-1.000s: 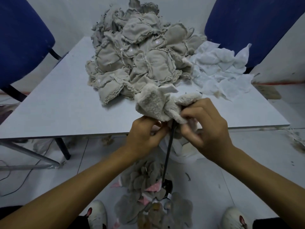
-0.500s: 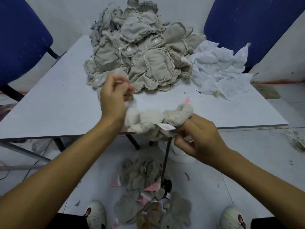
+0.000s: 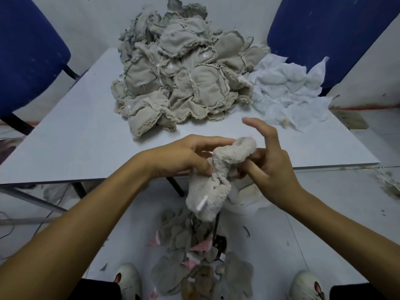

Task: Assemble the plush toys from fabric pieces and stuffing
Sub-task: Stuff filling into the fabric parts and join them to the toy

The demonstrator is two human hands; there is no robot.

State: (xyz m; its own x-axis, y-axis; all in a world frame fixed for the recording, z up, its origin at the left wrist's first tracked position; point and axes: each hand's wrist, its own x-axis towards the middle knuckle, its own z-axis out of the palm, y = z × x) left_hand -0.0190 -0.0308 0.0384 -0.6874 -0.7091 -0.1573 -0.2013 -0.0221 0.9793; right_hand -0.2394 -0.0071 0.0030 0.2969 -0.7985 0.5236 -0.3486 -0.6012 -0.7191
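a: what is held at the near edge of the table (image 3: 65, 148)?

b: a fluffy beige plush toy (image 3: 213, 182) is held between both hands, just past the table's near edge. its upper end is curled over at hand height, and its wider lower end hangs toward the floor. a small white tag (image 3: 201, 205) is seen on the lower part.

a: how are the hands placed?

b: the left hand (image 3: 184, 156) is closed on the toy's upper left side, with thumb and fingers pinched on the fabric. the right hand (image 3: 267, 161) is set against the toy's right side; its lower fingers are curled behind the fabric, while the index finger is raised and extended. the two hands are close together, with the toy between them.

a: what is shown on the table?

b: a large heap of beige fabric pieces (image 3: 179, 79), seams outward, is piled at the far middle. a smaller heap of white fabric (image 3: 287, 92) lies touching it on the right.

a: and below?

b: on the floor, between two white shoes (image 3: 127, 280), a pile of grey plush pieces (image 3: 194, 263) with pink patches is seen. a dark rod (image 3: 215, 226) stands beneath the toy. blue chairs (image 3: 28, 53) are seen at far left and far right.
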